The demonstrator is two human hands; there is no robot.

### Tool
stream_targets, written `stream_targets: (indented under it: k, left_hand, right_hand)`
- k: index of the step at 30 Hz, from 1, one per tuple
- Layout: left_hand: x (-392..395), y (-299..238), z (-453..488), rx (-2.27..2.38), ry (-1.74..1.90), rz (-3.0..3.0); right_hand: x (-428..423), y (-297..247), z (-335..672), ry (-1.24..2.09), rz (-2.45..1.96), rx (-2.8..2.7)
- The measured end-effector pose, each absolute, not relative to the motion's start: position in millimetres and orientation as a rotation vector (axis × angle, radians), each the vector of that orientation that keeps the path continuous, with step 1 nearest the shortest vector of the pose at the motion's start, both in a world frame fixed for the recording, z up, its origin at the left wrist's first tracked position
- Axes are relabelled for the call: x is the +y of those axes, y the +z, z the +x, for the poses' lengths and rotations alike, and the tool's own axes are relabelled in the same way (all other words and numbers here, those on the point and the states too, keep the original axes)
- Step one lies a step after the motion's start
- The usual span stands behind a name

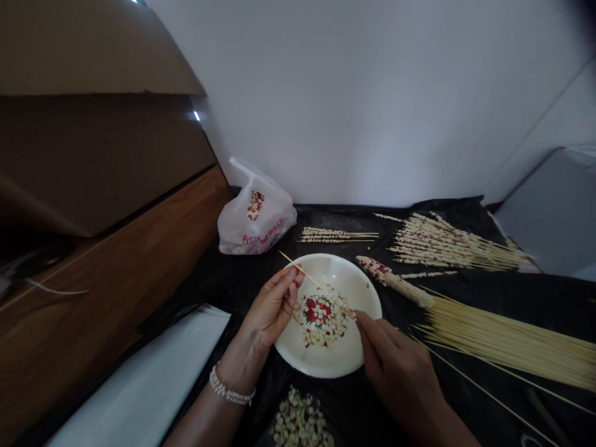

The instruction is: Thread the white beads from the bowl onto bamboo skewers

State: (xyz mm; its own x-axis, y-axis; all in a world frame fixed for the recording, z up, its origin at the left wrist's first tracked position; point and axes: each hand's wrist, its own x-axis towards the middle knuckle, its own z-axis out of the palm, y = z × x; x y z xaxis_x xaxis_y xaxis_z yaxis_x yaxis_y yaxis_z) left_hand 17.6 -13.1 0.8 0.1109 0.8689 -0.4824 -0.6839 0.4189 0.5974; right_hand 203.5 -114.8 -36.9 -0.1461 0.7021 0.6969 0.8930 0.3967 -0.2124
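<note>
Holding the skewer (308, 276) over the bowl (298, 360), your left hand (275, 304) pinches it between thumb and fingertips, with one bare end poking out past the bowl's far left rim. Your right hand (401, 360) reaches over the bowl's right rim, its fingers bent and their tips beside the kernels (321, 340); you cannot tell from here how tightly they close, or whether they have hold of one. Expect the skewer to feel light and stiff yet easy to snap, so it is best taken near the working end, where it should bend least. The kernels look small, firm and smooth, probably apt to slip, and are best nipped by their sides. They are pale with dark red touches, scattered across the bowl's glossy white inside around a red and green print. Nearer you than the bowl lies a heap of loose kernels (302, 422) on crinkled black plastic (205, 279). Right of the bowl are a knobbly, partly stripped cob (395, 282) and a sheaf of slender, straw-coloured sticks (507, 338). Beyond the bowl sit a thin white bag (256, 233), a small row of beaded skewers (323, 234) and, farther right, a bumpy pile of more strung sticks (433, 245).
</note>
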Motion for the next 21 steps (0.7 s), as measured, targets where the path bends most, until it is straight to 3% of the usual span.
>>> stream_targets:
  k: [21]
  left_hand:
    - [-2.9, 2.0, -2.1, 0.756, 1.292, 0.169]
  right_hand:
    - [-116.4, -34.3, 200.1, -0.359, -1.317, -1.928]
